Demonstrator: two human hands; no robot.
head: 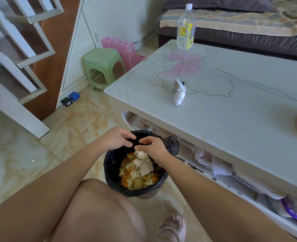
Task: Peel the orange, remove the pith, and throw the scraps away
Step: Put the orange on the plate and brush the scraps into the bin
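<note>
- Left hand [117,137] over the black-lined round waste bin [109,165], fingers curled, holding nothing.
- Right hand [153,145]: fingers pinch a pale scrap [137,147].
- White glass worktop [231,105] just beside the bin carries a clear plastic bottle [186,27].

black bin liner [112,165]; orange-yellow peel scraps [126,172]; green stool [101,60]; pink basket [125,48]

A white desk [231,109] with a pink flower drawn on its top carries a clear plastic bottle [186,28] standing upright near the far edge and a small white gadget [179,92] lying nearer the middle. Beside the desk a green stool [103,64] stands on the tiled floor [22,163], a pink basket [125,48] just behind it. A dark sofa [249,37] runs behind the desk.
</note>
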